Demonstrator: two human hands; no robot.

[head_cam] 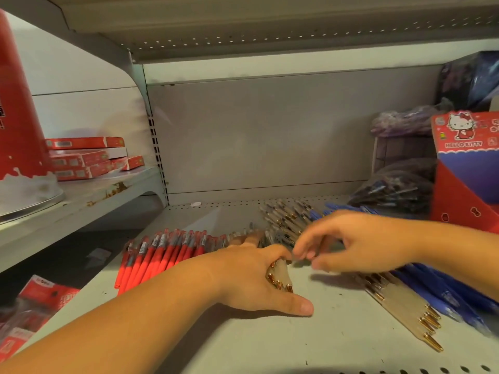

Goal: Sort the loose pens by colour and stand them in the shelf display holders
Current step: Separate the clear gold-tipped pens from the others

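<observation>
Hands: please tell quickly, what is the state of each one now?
Left hand: closed around a bunch of clear pens.
Right hand: open, fingers spread over the pile, holding nothing visible.

Left hand [251,276]: forearm enters from 7 o'clock, palm down, thumb splayed toward 4 o'clock, fingers curled, grip closed on something. Right hand [348,244]: forearm enters from 3 o'clock, fingers loosely spread toward 9 o'clock, blurred, fingertips just beside the left knuckles.

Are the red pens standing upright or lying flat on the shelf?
Lying flat. The red pens rest side by side in a row on the shelf, none in a holder.
</observation>
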